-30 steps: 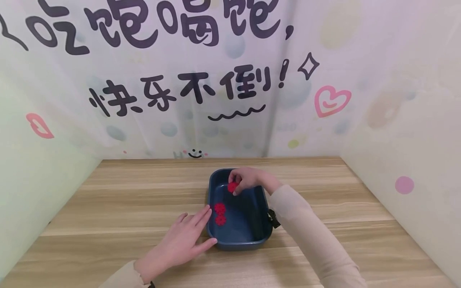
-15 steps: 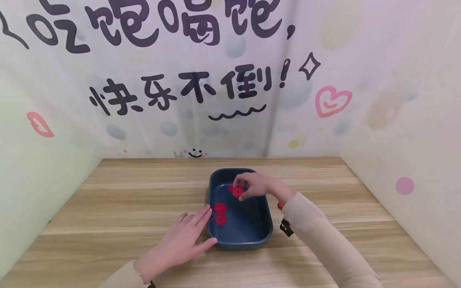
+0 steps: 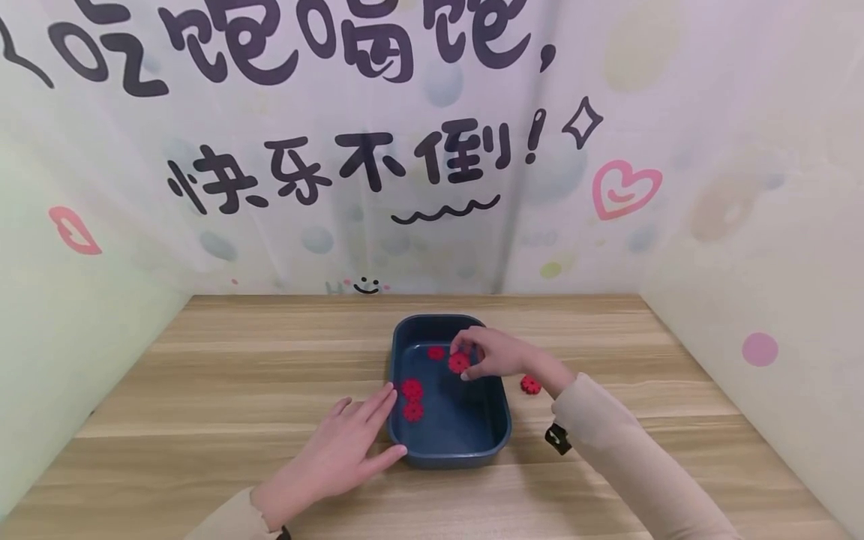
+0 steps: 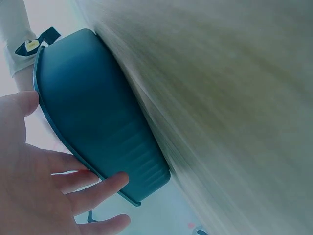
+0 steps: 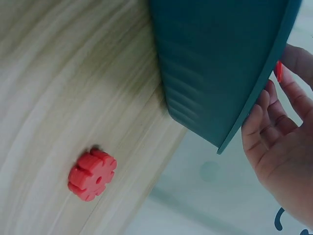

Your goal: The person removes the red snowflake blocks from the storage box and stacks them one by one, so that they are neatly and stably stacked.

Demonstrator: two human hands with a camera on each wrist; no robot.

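Note:
A deep blue rectangular tub (image 3: 448, 454) stands on the table. My left hand (image 3: 337, 451) rests against its left side, fingers extended, with fingertips and thumb at the rim. In the left wrist view the fingers (image 4: 100, 193) spread along the tub's outer wall (image 4: 93, 107). My right hand (image 3: 498, 352) reaches over the right rim and pinches a red flower-shaped piece (image 3: 459, 363) between thumb and fingers; the right wrist view shows only a sliver of that piece (image 5: 279, 71). Inside the tub lie two touching red pieces (image 3: 412, 390) at the left and another red piece (image 3: 435, 352) towards the back.
Right of the tub, a thick notched red piece (image 5: 93, 175) with a centre hole lies on the wood-grain table (image 3: 270, 360). A printed white curtain (image 3: 351, 247) hangs behind the table, and pale walls (image 3: 756, 247) flank both sides.
My right hand has moved right across the tub with the pinched red piece, leaving one red piece behind near the back. The table piece has come out from behind the sleeve. The left hand stays.

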